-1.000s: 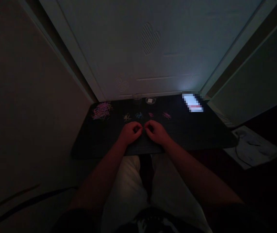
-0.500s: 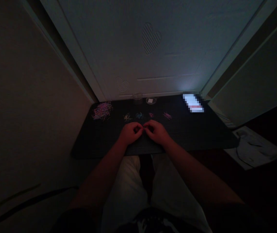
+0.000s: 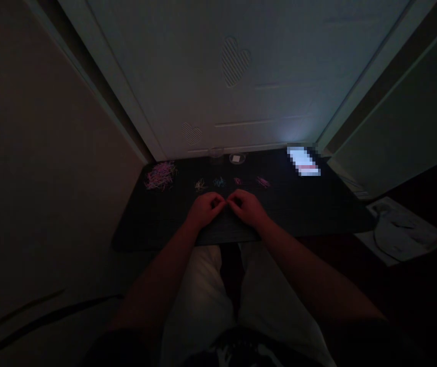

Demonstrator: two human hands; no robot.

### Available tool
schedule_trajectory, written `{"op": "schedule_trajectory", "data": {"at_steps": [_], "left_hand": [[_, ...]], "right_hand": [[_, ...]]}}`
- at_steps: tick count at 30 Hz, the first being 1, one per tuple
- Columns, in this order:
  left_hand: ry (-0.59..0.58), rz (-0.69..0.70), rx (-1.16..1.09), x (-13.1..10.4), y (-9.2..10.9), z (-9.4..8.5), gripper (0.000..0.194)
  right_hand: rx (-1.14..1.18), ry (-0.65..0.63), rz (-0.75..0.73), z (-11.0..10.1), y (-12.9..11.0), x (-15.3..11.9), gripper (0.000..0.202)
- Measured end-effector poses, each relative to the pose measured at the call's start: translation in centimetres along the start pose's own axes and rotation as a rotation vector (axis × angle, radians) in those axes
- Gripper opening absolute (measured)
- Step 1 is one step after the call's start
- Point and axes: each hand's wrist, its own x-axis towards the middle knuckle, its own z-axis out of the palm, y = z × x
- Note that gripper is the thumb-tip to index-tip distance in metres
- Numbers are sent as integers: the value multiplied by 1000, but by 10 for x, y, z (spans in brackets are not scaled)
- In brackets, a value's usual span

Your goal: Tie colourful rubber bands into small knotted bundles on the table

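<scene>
My left hand (image 3: 206, 208) and my right hand (image 3: 247, 206) meet fingertip to fingertip over the dark table (image 3: 157, 221), both closed in a pinch. Whatever lies between the fingertips is too small and dim to make out. Just beyond them, small piles of thin coloured strands lie in a row: a yellowish pile (image 3: 200, 185), a blue pile (image 3: 219, 182), a small pink pile (image 3: 237, 181) and a purplish-pink pile (image 3: 263, 182). A larger mixed heap of strands (image 3: 160, 175) sits at the table's far left.
Along the back edge stand a clear cup (image 3: 216, 155) and a round clear lid or dish (image 3: 237, 159) with a white square. A glowing, pixelated screen (image 3: 304, 161) lies at the back right. Behind the table rises a pale door (image 3: 187, 81); a printed sheet (image 3: 405, 232) lies lower right.
The view has shifted very slightly. Both hands keep nearly the same pinched pose, and the piles have not visibly changed.
</scene>
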Motion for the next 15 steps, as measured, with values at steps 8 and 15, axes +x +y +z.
{"op": "schedule_trajectory", "data": {"at_steps": [8,15], "left_hand": [[33,-21,62,-1,1,0,3],[31,-8,21,-1,1,0,6]], "right_hand": [[-3,-52,-28,2,1,-1,6],[58,-18,-37,1,2,0,7]]}}
